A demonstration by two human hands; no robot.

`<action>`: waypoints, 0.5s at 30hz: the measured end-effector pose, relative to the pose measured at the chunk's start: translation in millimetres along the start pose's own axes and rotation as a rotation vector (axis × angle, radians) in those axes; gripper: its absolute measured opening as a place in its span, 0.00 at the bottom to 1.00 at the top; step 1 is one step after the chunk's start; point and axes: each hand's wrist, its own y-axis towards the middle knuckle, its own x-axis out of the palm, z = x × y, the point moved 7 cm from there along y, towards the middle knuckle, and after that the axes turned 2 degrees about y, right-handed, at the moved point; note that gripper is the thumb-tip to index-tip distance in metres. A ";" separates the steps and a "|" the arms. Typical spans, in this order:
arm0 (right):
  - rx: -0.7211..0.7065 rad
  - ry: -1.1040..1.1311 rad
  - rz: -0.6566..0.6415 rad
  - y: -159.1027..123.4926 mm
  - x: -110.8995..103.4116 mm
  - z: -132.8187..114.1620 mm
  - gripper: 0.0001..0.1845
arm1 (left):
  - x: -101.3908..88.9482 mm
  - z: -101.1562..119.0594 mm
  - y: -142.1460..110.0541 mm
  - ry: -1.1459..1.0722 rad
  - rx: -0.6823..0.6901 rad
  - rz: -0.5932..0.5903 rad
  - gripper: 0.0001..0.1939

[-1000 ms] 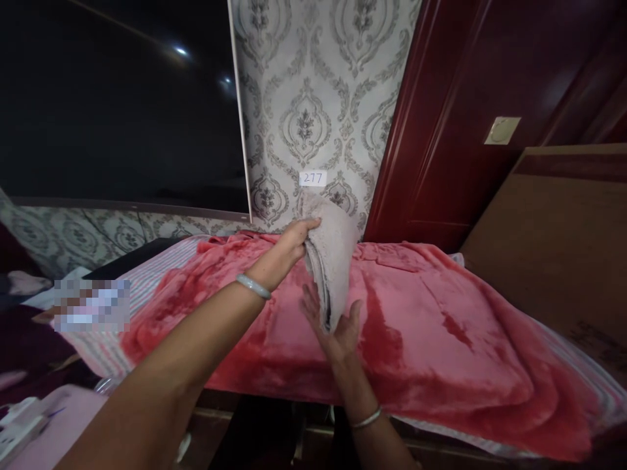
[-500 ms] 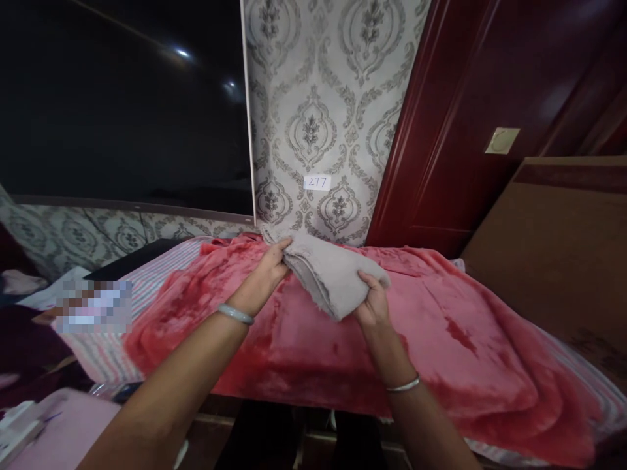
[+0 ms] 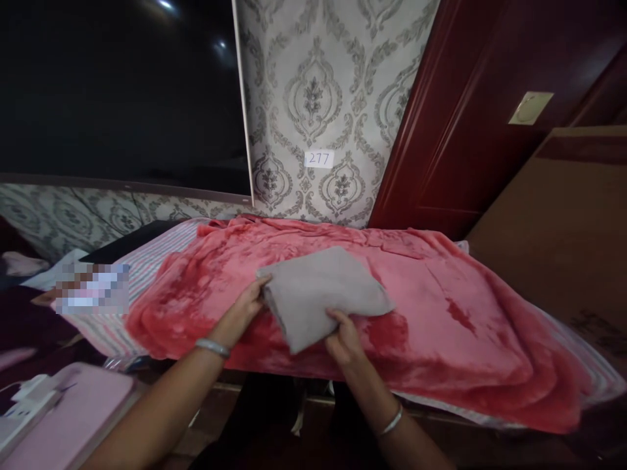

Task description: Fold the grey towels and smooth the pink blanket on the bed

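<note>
A folded grey cloth [image 3: 323, 294] is held between my two hands over a red plush blanket [image 3: 441, 333]. My left hand [image 3: 252, 297] pinches its left edge, thumb on top and the other fingers mostly hidden beneath. My right hand [image 3: 344, 336] grips the near edge, with the thumb over the cloth and the fingers under it. The layered fold shows along the cloth's left side. Whether its far part rests on the blanket or hangs just above it, I cannot tell.
Striped fabric [image 3: 112, 320] lies under the blanket. A large black screen [image 3: 122, 98] stands at the back left, and a cardboard box [image 3: 563, 222] is at the right. A power strip [image 3: 29, 405] sits on a pink surface [image 3: 83, 418] at lower left. A label [image 3: 319, 158] reads 277.
Both hands have brought the grey cloth nearer and lower, and it has turned flatter, with its broad face upward. The camera view has tilted down slightly.
</note>
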 end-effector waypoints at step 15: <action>0.374 -0.340 -0.369 -52.5 -13.8 2.0 0.20 | -2.7 21.3 -0.9 0.235 0.071 0.017 0.19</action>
